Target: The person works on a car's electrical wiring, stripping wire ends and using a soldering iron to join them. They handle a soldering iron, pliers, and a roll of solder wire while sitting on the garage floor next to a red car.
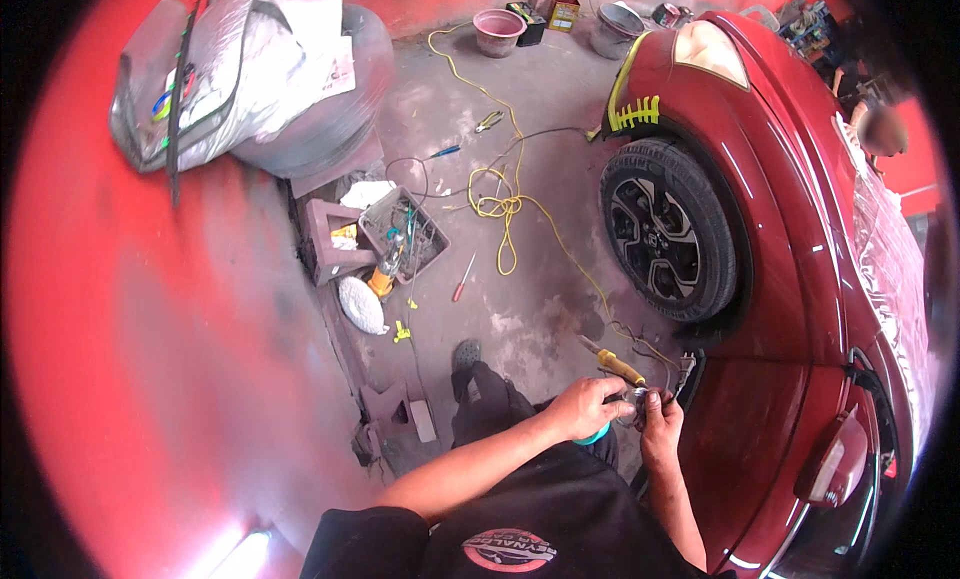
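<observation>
A small grey part (636, 403), too small to make out, sits near the red car (790, 279), between both hands. The left hand (585, 407) and right hand (660, 419) have fingers clamped on it. A yellow-handled tool (620, 366) lies just beyond.

Car repair workshop: masked red car (790, 279), scattered tools.

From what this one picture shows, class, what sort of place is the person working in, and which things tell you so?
Most likely a car repair or body workshop. A red car stands on a stained concrete floor, yellow masking tape on its front, while hand tools and a yellow cable lie scattered nearby.
</observation>
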